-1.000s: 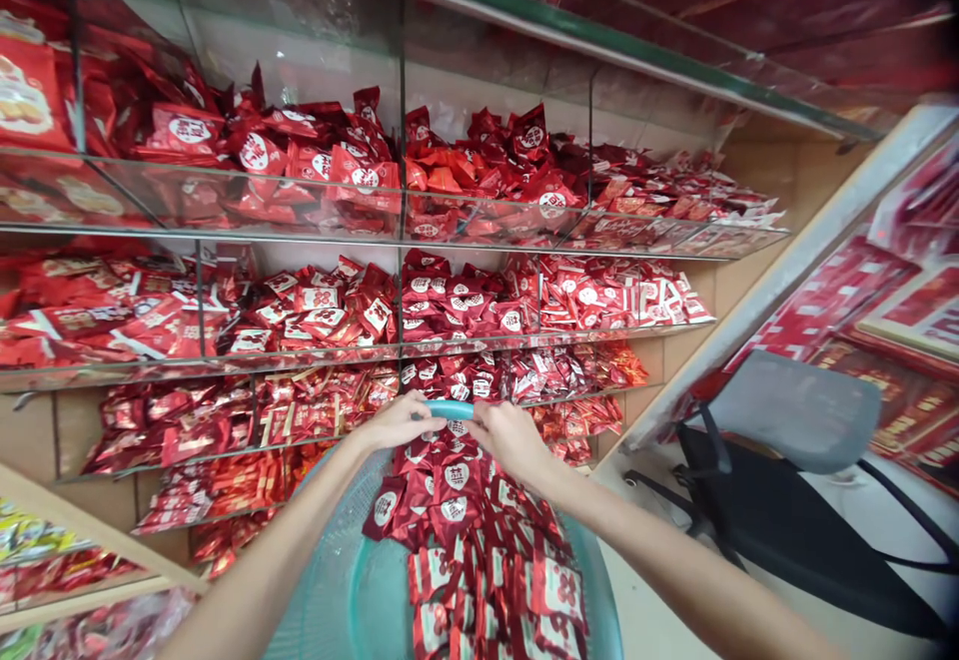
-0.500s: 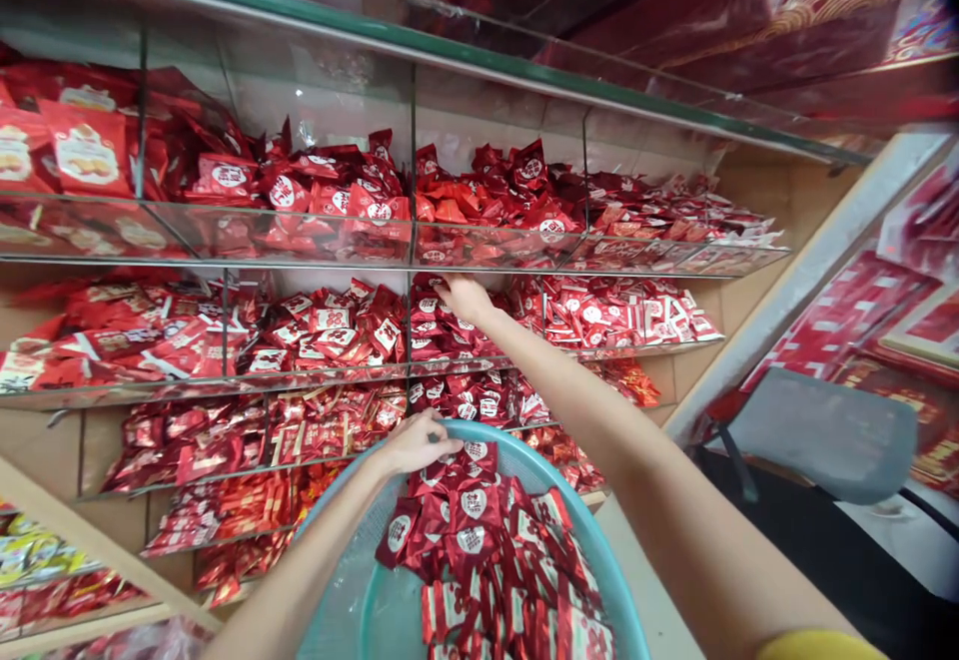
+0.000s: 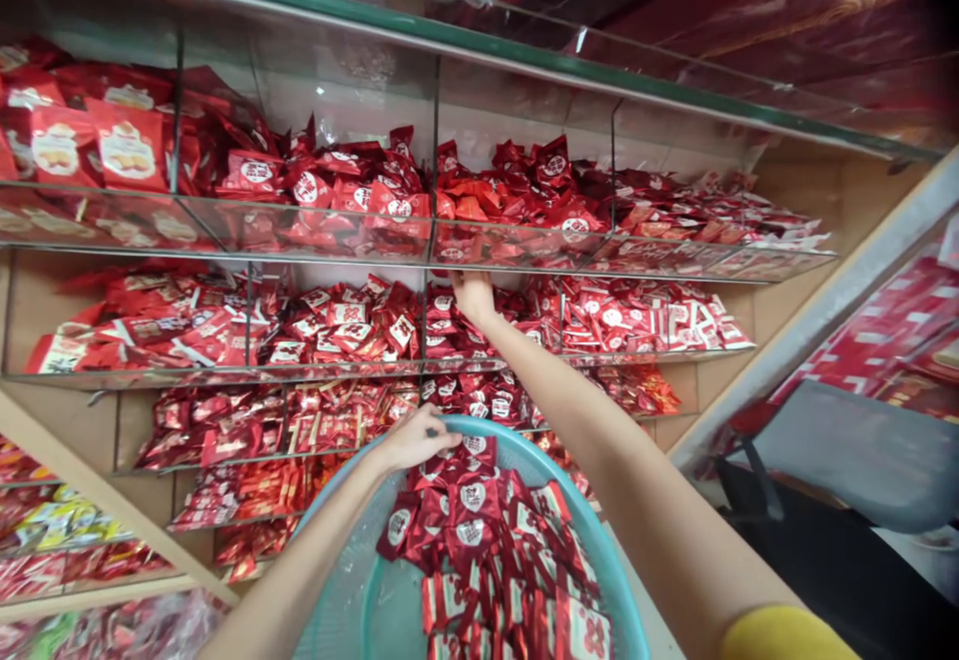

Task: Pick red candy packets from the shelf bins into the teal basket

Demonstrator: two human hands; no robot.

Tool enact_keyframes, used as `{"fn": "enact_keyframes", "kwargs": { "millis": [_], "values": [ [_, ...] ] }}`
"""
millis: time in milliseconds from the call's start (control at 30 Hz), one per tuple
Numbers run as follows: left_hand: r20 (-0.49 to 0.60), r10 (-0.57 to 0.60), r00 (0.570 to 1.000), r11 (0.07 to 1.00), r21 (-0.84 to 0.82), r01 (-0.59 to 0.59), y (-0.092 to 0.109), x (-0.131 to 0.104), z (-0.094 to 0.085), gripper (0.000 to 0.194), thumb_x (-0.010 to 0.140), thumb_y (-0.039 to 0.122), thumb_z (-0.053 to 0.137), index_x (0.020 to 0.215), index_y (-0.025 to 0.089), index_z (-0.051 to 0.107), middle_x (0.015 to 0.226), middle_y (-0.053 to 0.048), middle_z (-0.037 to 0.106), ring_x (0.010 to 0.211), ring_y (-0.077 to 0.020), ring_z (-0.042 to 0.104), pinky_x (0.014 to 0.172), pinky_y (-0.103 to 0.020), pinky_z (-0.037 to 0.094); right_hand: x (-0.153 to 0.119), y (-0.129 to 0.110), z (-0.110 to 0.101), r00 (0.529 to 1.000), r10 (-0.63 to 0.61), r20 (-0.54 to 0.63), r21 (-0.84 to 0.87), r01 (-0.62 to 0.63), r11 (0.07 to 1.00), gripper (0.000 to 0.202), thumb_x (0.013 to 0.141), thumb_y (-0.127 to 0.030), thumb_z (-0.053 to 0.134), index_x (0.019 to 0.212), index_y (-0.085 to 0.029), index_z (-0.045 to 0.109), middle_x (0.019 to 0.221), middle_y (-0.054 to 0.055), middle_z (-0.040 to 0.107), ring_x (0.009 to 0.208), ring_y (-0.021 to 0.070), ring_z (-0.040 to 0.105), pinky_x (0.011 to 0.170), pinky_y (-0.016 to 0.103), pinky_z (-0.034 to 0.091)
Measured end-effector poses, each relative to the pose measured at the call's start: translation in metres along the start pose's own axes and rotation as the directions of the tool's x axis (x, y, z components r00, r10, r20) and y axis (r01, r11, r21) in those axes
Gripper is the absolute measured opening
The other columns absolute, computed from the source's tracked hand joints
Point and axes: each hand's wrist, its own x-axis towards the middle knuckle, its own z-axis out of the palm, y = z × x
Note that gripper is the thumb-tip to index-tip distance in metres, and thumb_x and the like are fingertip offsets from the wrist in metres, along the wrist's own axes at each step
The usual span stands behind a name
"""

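A teal plastic basket (image 3: 625, 560) stands in front of me, with several dark red candy packets (image 3: 479, 530) piled on its right side. My left hand (image 3: 420, 437) is closed over the basket's far rim, thumb on the inside next to the top packets. In the second shelf row, my right hand (image 3: 474, 296) reaches into a compartment of dark red packets with white labels (image 3: 442, 326). Its fingertips point down and back among them under the upper shelf's edge, so whether they grip one is hidden.
Glass-fronted shelves (image 3: 337, 231) hold more red packets in divided compartments above, beside and below my hands. A green-edged glass shelf (image 3: 524, 46) juts out overhead. A grey-backed chair (image 3: 861, 460) stands at the right. Yellow packets (image 3: 67, 520) lie at the lower left.
The view has shifted slightly, so the shelves appear further right. My right hand sits a little deeper in the same compartment, fingers tucked further back. My left hand stays on the basket rim.
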Motion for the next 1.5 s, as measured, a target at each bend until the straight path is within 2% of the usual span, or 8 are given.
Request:
{"fn": "enact_keyframes", "kwargs": {
  "millis": [300, 667, 767, 867, 1000, 1167, 1333, 1500],
  "values": [
    [0.025, 0.019, 1.000, 0.999, -0.035, -0.018, 0.002, 0.005, 0.003, 0.049, 0.073, 0.064, 0.049, 0.063, 0.020, 0.068, 0.099, -0.002, 0.053, 0.081, -0.0144, 0.053, 0.078, -0.026, 0.039, -0.059, 0.005, -0.022, 0.926, 0.090, -0.367, 0.320, 0.035, 0.947, 0.018, 0.088, -0.031, 0.042, 0.091, -0.019, 0.055, 0.091, 0.007, 0.060, 0.089, 0.0198, 0.052, 0.083, 0.034, 0.040],
    [-0.001, 0.010, 1.000, 0.999, -0.030, -0.010, 0.003, 0.006, 0.008, 0.048, 0.071, 0.064, 0.051, 0.062, 0.020, 0.068, 0.105, -0.003, 0.056, 0.091, -0.0186, 0.053, 0.084, -0.030, 0.039, -0.132, 0.004, -0.097, 0.883, 0.165, -0.439, 0.544, 0.115, 0.831, 0.012, 0.086, -0.029, 0.049, 0.093, -0.021, 0.053, 0.101, 0.006, 0.056, 0.096, 0.0163, 0.053, 0.089, 0.035, 0.040],
    [0.004, 0.022, 1.000, 0.999, -0.027, -0.022, 0.003, 0.008, 0.008, 0.048, 0.071, 0.063, 0.050, 0.062, 0.020, 0.068, 0.102, -0.003, 0.057, 0.088, -0.0183, 0.055, 0.082, -0.029, 0.040, -0.156, -0.003, -0.110, 0.925, 0.182, -0.334, 0.655, 0.089, 0.750, 0.011, 0.085, -0.029, 0.051, 0.093, -0.022, 0.050, 0.108, 0.006, 0.056, 0.103, 0.0170, 0.052, 0.091, 0.037, 0.039],
    [0.019, 0.036, 0.999, 0.999, -0.031, -0.035, 0.003, 0.010, 0.010, 0.048, 0.071, 0.063, 0.050, 0.063, 0.019, 0.068, 0.099, -0.002, 0.058, 0.083, -0.0170, 0.055, 0.079, -0.027, 0.041, -0.182, -0.005, -0.106, 0.965, 0.259, -0.040, 0.819, -0.117, 0.562, 0.014, 0.085, -0.033, 0.050, 0.094, -0.023, 0.047, 0.088, 0.002, 0.059, 0.082, 0.0145, 0.058, 0.079, 0.033, 0.045],
    [0.050, 0.043, 0.998, 0.994, -0.101, -0.038, 0.005, 0.011, 0.011, 0.051, 0.078, 0.060, 0.041, 0.066, 0.018, 0.068, 0.094, -0.003, 0.059, 0.084, -0.0171, 0.055, 0.080, -0.027, 0.041, -0.212, 0.005, -0.085, 0.899, 0.235, 0.370, 0.807, -0.436, 0.398, 0.020, 0.082, -0.040, 0.054, 0.087, -0.022, 0.047, 0.070, -0.003, 0.054, 0.062, 0.0113, 0.052, 0.062, 0.027, 0.044],
    [0.022, 0.008, 1.000, 0.976, -0.216, -0.003, 0.013, 0.008, 0.007, 0.053, 0.084, 0.054, 0.031, 0.071, 0.019, 0.067, 0.095, -0.004, 0.061, 0.093, -0.0190, 0.053, 0.088, -0.030, 0.037, -0.240, 0.019, -0.059, 0.843, 0.101, 0.528, 0.698, -0.498, 0.514, 0.022, 0.080, -0.041, 0.054, 0.081, -0.019, 0.050, 0.065, -0.004, 0.049, 0.057, 0.0096, 0.045, 0.056, 0.024, 0.037],
    [0.115, 0.142, 0.983, 0.978, -0.167, -0.122, 0.016, 0.003, 0.002, 0.030, 0.072, 0.048, 0.058, 0.072, 0.020, 0.068, 0.092, -0.002, 0.055, 0.093, -0.0176, 0.052, 0.090, -0.029, 0.036, -0.255, 0.021, -0.041, 0.826, 0.068, 0.559, 0.647, -0.486, 0.587, 0.019, 0.080, -0.037, 0.054, 0.083, -0.019, 0.050, 0.068, -0.003, 0.052, 0.059, 0.0102, 0.046, 0.057, 0.025, 0.036],
    [0.143, 0.187, 0.972, 0.974, -0.152, -0.165, 0.014, -0.001, -0.002, 0.029, 0.072, 0.047, 0.060, 0.078, 0.021, 0.070, 0.095, -0.002, 0.053, 0.094, -0.0175, 0.050, 0.091, -0.029, 0.036, -0.255, 0.014, -0.041, 0.828, 0.071, 0.556, 0.621, -0.470, 0.628, 0.021, 0.081, -0.038, 0.053, 0.088, -0.019, 0.051, 0.065, -0.004, 0.050, 0.055, 0.0093, 0.043, 0.052, 0.023, 0.032]
  ]
}}
